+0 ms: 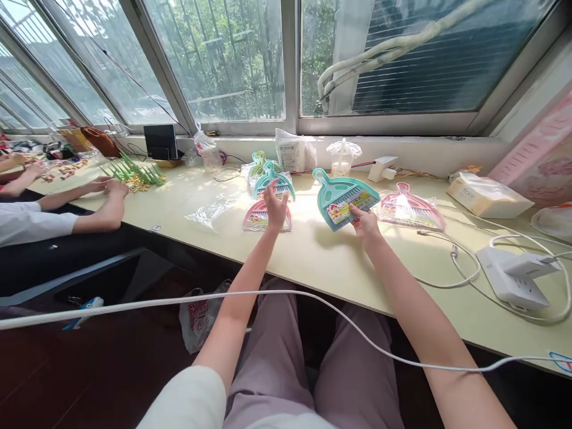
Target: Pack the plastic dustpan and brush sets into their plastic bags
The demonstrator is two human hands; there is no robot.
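Note:
My right hand (366, 225) grips a teal dustpan (328, 189) by its lower edge, thumb on the front. A brush and a colourful printed label show on its face, and it is lifted, tilted, above the table. My left hand (276, 205) has its fingers apart and holds nothing that I can see. Behind its fingertips lies a second teal dustpan (260, 189); whether they touch it, I cannot tell. Partly under that hand is a pink dustpan (254, 219). Farther back rests a green dustpan (258, 159). Another pink dustpan (404, 208), in clear wrap, lies to the right.
Crumpled clear plastic (210, 211) lies at left. A lidded drink cup (341, 159) stands by the window. On the right are a tissue pack (487, 193) and a power strip (509, 280) with cables. A white cable (290, 292) crosses before me. A co-worker's hands (116, 189) are at far left.

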